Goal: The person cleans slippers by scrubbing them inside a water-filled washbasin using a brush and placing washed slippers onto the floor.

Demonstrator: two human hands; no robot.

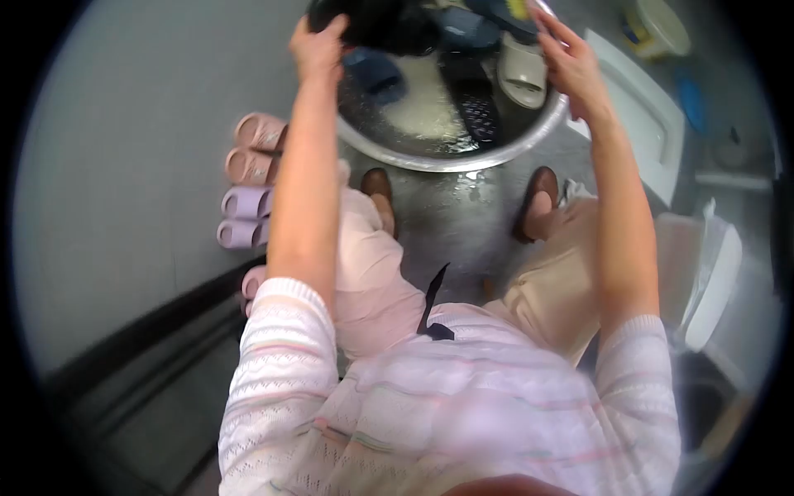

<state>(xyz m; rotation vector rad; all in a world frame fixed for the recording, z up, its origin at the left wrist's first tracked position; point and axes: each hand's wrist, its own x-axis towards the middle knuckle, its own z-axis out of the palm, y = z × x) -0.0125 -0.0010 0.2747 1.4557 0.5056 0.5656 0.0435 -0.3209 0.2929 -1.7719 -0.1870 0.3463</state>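
My left hand (318,45) is closed on a black slipper (356,21) at the top edge of the view, above the left side of a large metal basin (447,161). My right hand (572,70) is at the basin's right rim with its fingers bent together. What it grips is cut off by the frame; a small yellow patch (519,9) shows near its fingertips. In the basin's cloudy water lie a navy slipper (374,74), a black slipper with light specks (478,116), a pale grey slipper (523,76) and a blue-grey slipper (465,30).
Pink slippers (251,165) and lilac slippers (241,233) stand in a row on the floor at left. My feet in brown shoes (379,186) flank the basin's near side. A white tray (662,157), a pale bucket (664,29) and a blue item (691,103) are at right.
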